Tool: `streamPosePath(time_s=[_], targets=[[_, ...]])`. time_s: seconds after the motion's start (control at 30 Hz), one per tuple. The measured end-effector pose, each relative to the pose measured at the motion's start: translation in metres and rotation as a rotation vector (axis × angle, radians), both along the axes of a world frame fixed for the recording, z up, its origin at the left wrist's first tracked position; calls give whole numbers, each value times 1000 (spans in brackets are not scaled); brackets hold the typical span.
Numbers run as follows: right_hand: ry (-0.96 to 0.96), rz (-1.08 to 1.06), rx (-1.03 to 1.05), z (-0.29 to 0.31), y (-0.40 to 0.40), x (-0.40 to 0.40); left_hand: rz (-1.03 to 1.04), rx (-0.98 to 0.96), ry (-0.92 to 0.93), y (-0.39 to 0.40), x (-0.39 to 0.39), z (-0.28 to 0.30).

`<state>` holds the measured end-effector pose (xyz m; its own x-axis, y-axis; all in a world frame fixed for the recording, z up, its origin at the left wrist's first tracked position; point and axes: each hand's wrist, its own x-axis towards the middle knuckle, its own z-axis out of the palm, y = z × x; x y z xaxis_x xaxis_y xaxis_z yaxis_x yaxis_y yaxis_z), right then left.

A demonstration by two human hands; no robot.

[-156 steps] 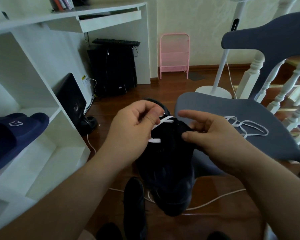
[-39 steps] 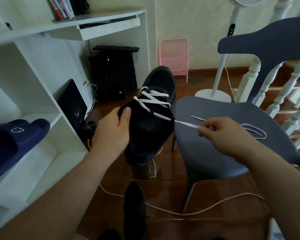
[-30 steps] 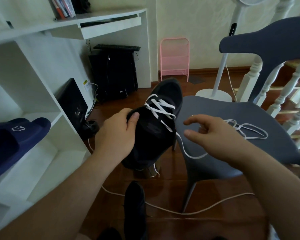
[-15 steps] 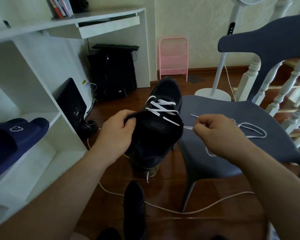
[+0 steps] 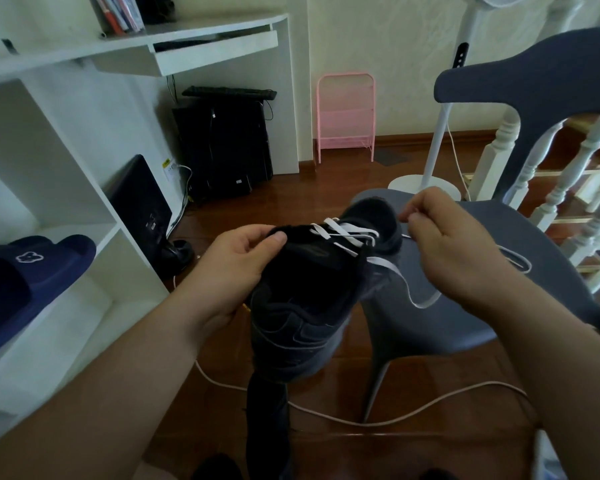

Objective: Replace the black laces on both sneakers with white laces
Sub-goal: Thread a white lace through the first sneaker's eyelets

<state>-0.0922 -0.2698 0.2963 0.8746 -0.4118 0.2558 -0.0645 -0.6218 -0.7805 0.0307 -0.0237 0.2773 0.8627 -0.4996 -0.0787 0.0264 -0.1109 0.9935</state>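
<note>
Head view: on the far left a blue slipper (image 5: 32, 271) lies on a white shelf (image 5: 94, 237). The left hand (image 5: 236, 271) grips the tongue edge of a black sneaker (image 5: 312, 299), held up in the air over the floor, toe pointing away. White lace (image 5: 347, 233) crosses its front holes. A loose end loops out to the right hand (image 5: 454, 251), which pinches it above the grey chair (image 5: 534, 271)
</note>
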Motion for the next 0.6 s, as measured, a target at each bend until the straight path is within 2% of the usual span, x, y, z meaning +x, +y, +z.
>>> streamPosePath(time_s=[0.1,0.23,0.47,0.6], targets=[[-56,91,-85,7,9,-2,-55,-55,198,-6,-7,6],[-41,171,-234,14,15,-1,-62,-71,345,-11,-8,6],[-101,121,-148,19,14,-2,-135,8,353,-12,-10,0],[-64,182,-128,18,19,-2,-182,-30,469,-14,-13,4]])
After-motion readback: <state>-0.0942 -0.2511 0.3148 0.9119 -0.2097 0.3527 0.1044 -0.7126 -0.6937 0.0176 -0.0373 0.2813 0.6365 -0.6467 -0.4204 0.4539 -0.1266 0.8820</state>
